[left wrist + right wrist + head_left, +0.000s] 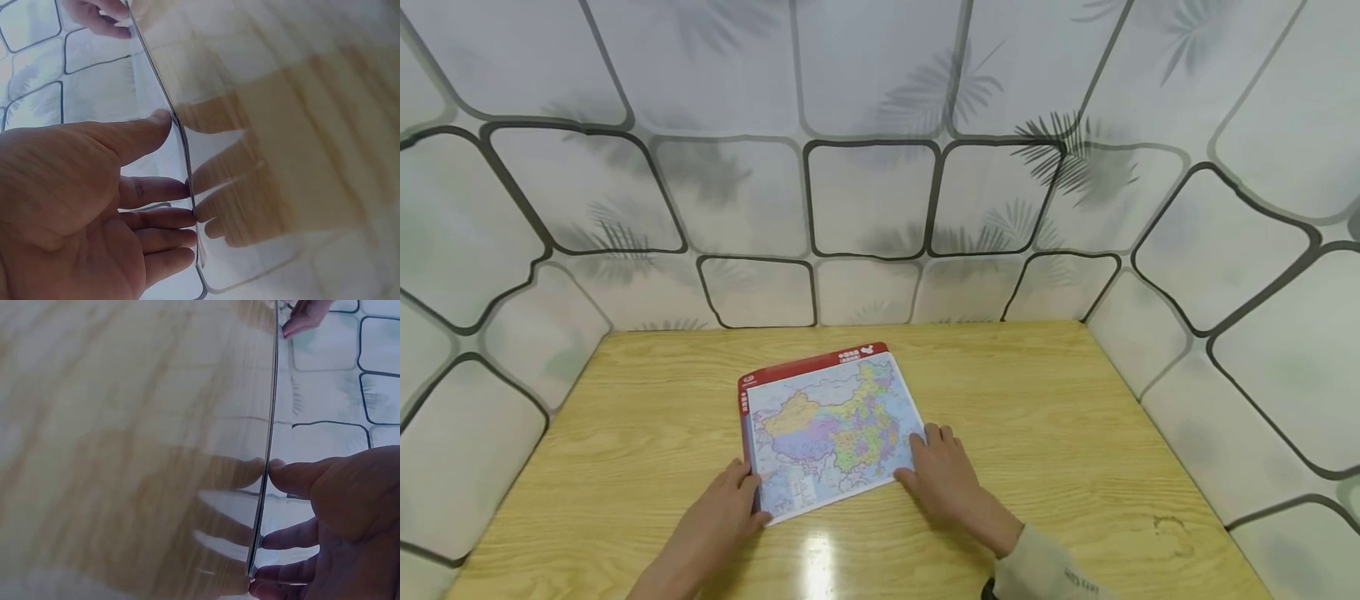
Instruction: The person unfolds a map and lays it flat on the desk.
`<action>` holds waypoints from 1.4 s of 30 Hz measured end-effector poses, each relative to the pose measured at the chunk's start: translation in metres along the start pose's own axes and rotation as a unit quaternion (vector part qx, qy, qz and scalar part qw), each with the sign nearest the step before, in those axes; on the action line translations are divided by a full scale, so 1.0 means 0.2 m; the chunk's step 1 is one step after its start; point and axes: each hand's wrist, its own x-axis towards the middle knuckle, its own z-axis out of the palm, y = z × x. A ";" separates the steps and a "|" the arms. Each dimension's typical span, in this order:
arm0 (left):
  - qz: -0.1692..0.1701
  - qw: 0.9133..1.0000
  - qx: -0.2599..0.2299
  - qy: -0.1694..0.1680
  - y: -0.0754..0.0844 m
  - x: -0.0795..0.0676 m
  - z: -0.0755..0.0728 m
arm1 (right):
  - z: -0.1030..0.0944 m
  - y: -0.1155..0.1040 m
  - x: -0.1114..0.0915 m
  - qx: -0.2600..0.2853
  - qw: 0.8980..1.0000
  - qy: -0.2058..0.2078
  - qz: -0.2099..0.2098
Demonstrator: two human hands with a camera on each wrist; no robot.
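Note:
A thin map of China (820,433), with a red band along its top and left edges, lies slightly turned on the wooden table. At its lower left corner is my left hand (722,504), fingertips along the left side and thumb by the bottom edge. My right hand (943,475) touches the lower right corner, its thumb at the bottom edge and its fingers by the right side. In the left wrist view the fingers (165,240) reach fairly straight to the map's thin dark edge. The right thumb (297,475) meets that edge in the right wrist view.
The glossy wooden table (1037,400) spreads around the map and mirrors the hands in both wrist views. A pale curtain (872,200) with grey outlines and leaf prints stands behind it and on both sides. A dark mark (1172,533) shows at the table's right.

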 end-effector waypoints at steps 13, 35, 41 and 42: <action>0.042 0.998 0.019 0.032 0.05 -0.05 0.03 | -0.01 0.09 0.07 0.002 0.999 0.007 -0.051; 0.138 0.987 0.062 0.050 0.13 -0.07 0.08 | -0.01 0.11 0.22 -0.014 0.999 -0.005 -0.039; 0.218 0.961 0.101 0.135 0.12 -0.06 0.11 | -0.01 0.13 0.26 -0.020 0.999 -0.013 -0.034; 0.227 0.958 0.107 0.139 0.12 -0.06 0.11 | 0.00 0.13 0.26 -0.020 0.999 -0.014 -0.034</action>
